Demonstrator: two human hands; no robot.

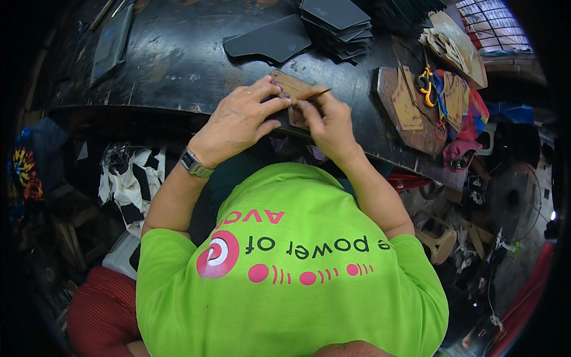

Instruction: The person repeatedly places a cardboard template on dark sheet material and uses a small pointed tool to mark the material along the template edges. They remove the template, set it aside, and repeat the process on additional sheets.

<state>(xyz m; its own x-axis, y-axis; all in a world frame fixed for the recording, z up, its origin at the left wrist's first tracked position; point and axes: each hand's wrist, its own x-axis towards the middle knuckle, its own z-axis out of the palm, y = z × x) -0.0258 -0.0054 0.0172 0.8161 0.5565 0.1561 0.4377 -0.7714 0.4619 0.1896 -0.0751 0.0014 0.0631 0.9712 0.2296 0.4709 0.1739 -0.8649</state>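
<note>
- Brown flat template [289, 89] is lying on the dark tabletop [178, 59] near its front edge; both hands are working on it.
- Left hand [241, 119] is pressing flat on the template, fingers spread.
- Right hand [329, 122] is pinching a thin stick-like tool [318, 93], tip touching the template.
- Black cut pieces [336, 24] are sitting stacked at the far edge.
- Yellow-handled scissors [425, 83] are resting on brown boards [410, 107] to the right.
- Template's near part is being hidden by the hands; the tool's kind is hard to make out.

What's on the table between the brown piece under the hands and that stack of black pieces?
Head view: only bare dark table between the brown template and the black stack.
</note>
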